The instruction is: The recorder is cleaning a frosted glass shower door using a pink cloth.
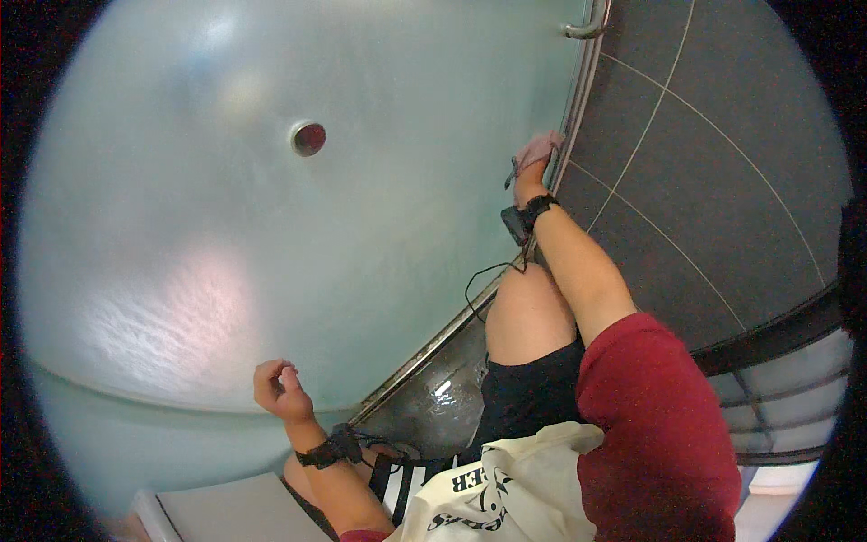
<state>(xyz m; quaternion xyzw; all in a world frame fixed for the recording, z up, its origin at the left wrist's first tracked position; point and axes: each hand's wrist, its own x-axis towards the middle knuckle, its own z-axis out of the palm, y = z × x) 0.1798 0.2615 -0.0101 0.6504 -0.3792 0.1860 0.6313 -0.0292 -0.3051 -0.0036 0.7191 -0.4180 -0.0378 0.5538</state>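
Cloth [544, 149], one pale pink piece, is right of centre in the upper half of the frame, at the right hand [531, 178], by the edge of a frosted glass panel [406, 217]. It covers most of that hand's fingers, so I cannot tell whether they are spread or pinching it. The left hand [283, 390], the second of two, is left of centre in the lower half, in front of the glass; its fingers are loosely bent and no object shows in it.

Two black wrist straps [330, 447] are worn, one per arm; one dark box [516, 226] sits at the right wrist, and a thin black cable [467, 291] loops below it. On the glass are one round fitting [309, 138], upper left of centre, and one curved metal handle [585, 31], top right of centre. One metal rail [424, 355] runs diagonally along its lower edge. Dark grey tiles [722, 172] with pale joints fill the upper right; one white lid-like surface [239, 508] lies lower left.
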